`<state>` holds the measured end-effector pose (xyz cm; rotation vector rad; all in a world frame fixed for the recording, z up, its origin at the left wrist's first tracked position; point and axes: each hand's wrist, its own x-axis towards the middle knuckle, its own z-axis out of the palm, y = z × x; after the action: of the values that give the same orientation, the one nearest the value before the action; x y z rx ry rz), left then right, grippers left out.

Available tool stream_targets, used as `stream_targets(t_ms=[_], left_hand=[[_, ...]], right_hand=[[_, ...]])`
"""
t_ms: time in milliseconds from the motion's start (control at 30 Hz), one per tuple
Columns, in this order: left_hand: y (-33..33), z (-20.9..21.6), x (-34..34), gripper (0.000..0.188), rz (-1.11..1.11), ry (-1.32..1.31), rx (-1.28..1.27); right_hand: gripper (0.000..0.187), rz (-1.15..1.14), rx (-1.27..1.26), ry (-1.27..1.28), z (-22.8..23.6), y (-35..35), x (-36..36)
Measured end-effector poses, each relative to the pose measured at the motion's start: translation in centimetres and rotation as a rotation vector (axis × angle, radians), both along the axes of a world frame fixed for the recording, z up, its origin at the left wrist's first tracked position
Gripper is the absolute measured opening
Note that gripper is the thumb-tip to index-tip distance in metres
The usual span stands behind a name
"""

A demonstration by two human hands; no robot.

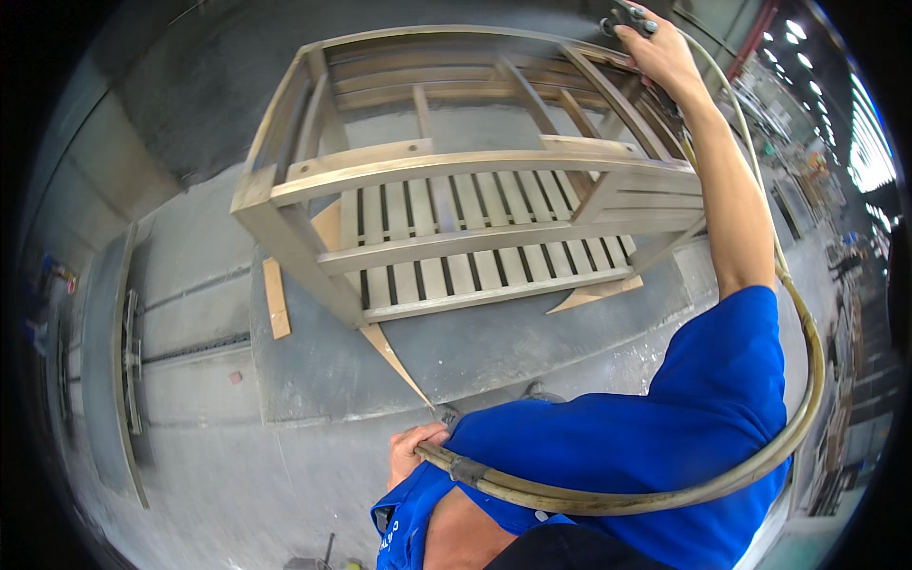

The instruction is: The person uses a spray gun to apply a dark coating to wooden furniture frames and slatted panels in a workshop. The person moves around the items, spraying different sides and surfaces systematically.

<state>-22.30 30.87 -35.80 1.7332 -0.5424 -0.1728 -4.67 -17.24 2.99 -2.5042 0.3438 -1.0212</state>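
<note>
A pale wooden slatted frame, like a chair or bench body, lies on its side on a grey round platform. My right hand reaches over its far top corner and is closed on a spray gun, of which only a small part shows. A thick yellowish hose runs from that gun down past my right arm and curves across my blue shirt. My left hand is closed around the hose near a dark coupling, close to my chest.
Flat wooden boards and wedge-shaped offcuts lie under and beside the frame. Grey overspray-coated floor and wall surround the platform, with a metal rail at the left. A workshop with bright ceiling lights opens at the right.
</note>
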Motion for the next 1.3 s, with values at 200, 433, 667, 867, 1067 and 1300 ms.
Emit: stream_targets(t_ms=[200,433,667,867,1067,1300], left_hand=[[-2.8,0.7,2.5,0.012,-0.315,0.034,-0.019],[-12.1,3.3,2.4,0.017,-0.599,0.047,0.125],[-27.1,5.7,-0.6,0.034,-1.079,-0.053,0.315],[-40.8,8.4,-0.1,0.057,-1.557,0.117,0.379],[-55.5,14.2,-7.5,0.081,-1.754,0.394,-0.715],[-64.4,22.8,-17.4,0.061,-2.009,0.264,-1.401]], right_hand=[[0.053,-0.182,0.138,-0.069,-1.0,-5.4,-13.1],[0.035,-0.359,0.339,-0.392,-8.5,-10.0,-33.9],[0.054,-0.697,0.687,-0.586,-23.6,-15.2,-54.3],[0.028,-0.961,0.978,-0.609,-34.4,-12.7,-65.8],[0.054,-1.095,1.060,-0.670,-33.9,-13.5,-68.8],[0.071,-0.498,0.635,-0.488,-22.0,-25.7,-62.5]])
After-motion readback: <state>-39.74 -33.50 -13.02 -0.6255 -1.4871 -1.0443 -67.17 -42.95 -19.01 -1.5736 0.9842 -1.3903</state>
